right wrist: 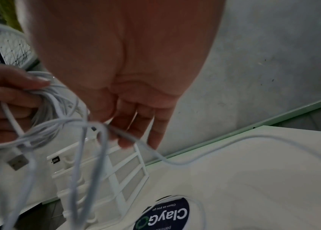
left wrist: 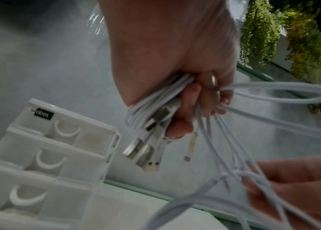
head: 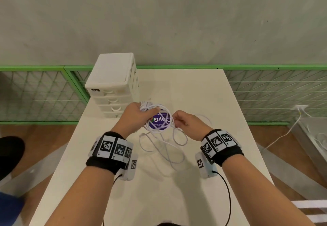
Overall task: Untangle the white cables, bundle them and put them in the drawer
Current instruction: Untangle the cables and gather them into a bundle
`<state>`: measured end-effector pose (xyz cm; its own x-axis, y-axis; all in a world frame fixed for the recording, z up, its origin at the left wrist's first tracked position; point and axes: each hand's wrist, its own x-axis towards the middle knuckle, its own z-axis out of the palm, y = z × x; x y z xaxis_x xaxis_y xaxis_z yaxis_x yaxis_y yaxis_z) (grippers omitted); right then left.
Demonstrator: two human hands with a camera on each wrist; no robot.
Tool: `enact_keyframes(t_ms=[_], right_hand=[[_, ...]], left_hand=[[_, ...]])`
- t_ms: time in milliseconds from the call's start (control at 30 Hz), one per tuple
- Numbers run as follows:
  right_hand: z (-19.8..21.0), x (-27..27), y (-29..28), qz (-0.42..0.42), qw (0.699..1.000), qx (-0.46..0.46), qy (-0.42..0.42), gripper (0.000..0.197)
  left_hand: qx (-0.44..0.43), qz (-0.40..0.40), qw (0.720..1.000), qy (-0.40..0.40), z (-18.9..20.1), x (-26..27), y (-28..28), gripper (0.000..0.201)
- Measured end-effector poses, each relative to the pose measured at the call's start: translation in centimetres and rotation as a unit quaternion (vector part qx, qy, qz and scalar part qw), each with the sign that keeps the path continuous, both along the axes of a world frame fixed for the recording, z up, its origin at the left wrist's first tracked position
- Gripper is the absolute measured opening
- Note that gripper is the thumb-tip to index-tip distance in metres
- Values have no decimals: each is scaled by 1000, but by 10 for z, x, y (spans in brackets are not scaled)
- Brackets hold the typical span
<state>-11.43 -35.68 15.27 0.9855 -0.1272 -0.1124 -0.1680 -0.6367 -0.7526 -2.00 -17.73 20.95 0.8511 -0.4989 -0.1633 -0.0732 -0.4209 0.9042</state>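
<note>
The white cables point(head: 147, 105) hang tangled between my two hands above the table point(head: 203, 93). My left hand point(head: 146, 114) grips a gathered bundle of them point(left wrist: 147, 109), with several USB plugs point(left wrist: 147, 158) dangling below the fist point(left wrist: 195, 105). My right hand point(head: 175, 121) pinches loose strands point(right wrist: 73, 123) between thumb and fingers point(right wrist: 136, 132), a little to the right of the bundle. Slack loops drop onto the table in front of my wrists. The white drawer unit point(head: 113, 77) stands at the table's far left corner with all its drawers point(left wrist: 43, 157) closed.
A round purple sticker point(head: 160, 119) lies on the table under the cables. A green mesh fence point(head: 247, 66) runs behind the table, in front of a grey wall. Another white cord point(head: 283, 133) trails over the floor to the right.
</note>
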Motion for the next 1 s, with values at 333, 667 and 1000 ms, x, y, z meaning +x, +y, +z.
enact_keyframes(t_ms=[333, 667, 1000], right_hand=[[-24, -39, -78, -353, 931, -80, -49, 27], [-30, -24, -63, -345, 934, -86, -40, 35], [-9, 15, 41, -28, 980, 198, 0, 53]], left_hand=[[53, 93, 993, -47, -4, 53, 49, 37], [-42, 63, 997, 13, -9, 31, 22, 35], [-88, -52, 994, 38, 13, 13, -15, 45]])
